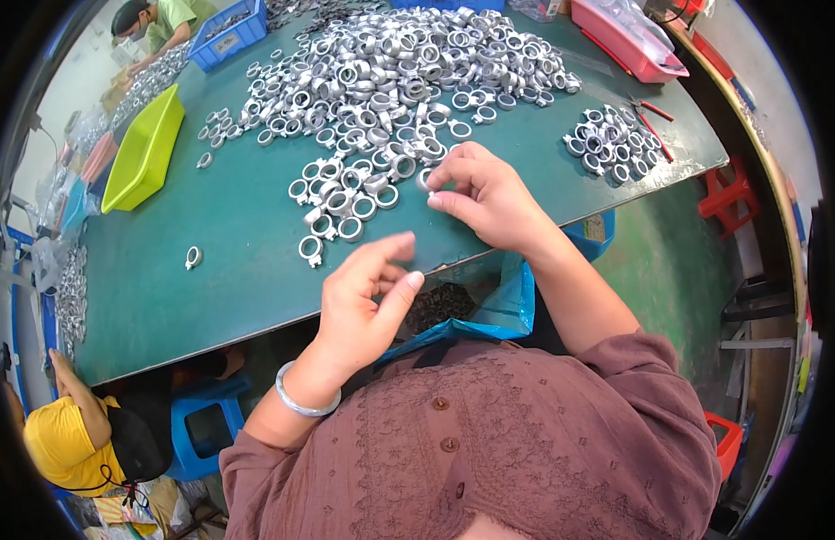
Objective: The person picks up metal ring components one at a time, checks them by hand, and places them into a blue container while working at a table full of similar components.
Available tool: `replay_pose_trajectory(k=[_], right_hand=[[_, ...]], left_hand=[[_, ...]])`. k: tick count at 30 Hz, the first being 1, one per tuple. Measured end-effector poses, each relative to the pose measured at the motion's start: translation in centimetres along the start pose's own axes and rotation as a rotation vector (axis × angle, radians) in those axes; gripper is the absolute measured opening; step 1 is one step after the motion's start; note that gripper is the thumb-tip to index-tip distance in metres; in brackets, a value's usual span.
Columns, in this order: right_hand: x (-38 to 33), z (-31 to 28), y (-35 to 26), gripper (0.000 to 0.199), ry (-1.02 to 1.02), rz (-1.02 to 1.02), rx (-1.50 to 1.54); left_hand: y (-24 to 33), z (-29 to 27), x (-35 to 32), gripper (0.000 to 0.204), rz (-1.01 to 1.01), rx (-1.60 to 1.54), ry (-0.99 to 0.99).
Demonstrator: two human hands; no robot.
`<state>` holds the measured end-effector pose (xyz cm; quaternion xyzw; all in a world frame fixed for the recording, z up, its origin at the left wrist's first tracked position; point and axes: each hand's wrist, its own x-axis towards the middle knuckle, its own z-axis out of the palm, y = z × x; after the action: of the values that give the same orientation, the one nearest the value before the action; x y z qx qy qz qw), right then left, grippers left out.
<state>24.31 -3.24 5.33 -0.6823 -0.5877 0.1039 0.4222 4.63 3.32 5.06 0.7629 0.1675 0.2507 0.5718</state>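
Observation:
My right hand [489,198] is closed at the near edge of the pile, its thumb and fingers pinching a silver metal ring [424,179] with a small lug. My left hand [359,297], with a bangle [300,403] on its wrist, hovers by the table's front edge. Its thumb and fingers are apart with nothing between them, and the fingertips are slightly blurred. Just beyond it lies a loose cluster of similar rings [363,207]. A large heap of these rings [390,63] covers the middle and back of the green table [228,288].
A smaller ring pile [621,169] lies at right beside red-handled pliers [656,112]. One ring [193,257] sits alone at left. A yellow-green tray [143,153], blue bin [228,40] and pink bin [620,40] stand around. A blue bag [507,306] hangs below the edge. Two other people sit at left.

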Motion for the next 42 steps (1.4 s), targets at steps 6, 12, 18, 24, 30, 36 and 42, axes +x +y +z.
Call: replay_pose_trajectory(k=[6,12,18,24,30,36,42], right_hand=[[-1.4,1.4,-3.4,0.014,-0.221,0.347,1.097],[-1.9,1.1,-3.0,0.024,-0.298,0.416,1.173],[-2.4,1.3,-3.3,0.024,-0.313,0.374,1.242],[-2.3,1.2,-3.8,0.022,-0.308,0.343,1.134],[-2.6,1.7,-3.9,0.021,-0.251,0.261,1.11],[-2.6,1.3,-4.3,0.02,-0.211,0.229,1.011],[-2.5,0.8,-4.5,0.018,-0.185,0.274,1.003]], left_hand=[[-0.7,0.3,1.8,0.047,0.213,-0.006,0.124],[-0.6,0.2,1.9,0.042,0.318,0.077,0.124],[-0.5,-0.4,2.0,0.029,0.297,0.177,0.129],[-1.1,-0.6,2.0,0.021,0.224,0.038,0.064],[-0.2,-0.5,1.9,0.02,-0.064,-0.374,0.056],[-0.4,-0.6,1.5,0.02,-0.052,-0.294,0.094],[-0.1,-0.4,1.4,0.02,-0.135,-0.413,0.116]])
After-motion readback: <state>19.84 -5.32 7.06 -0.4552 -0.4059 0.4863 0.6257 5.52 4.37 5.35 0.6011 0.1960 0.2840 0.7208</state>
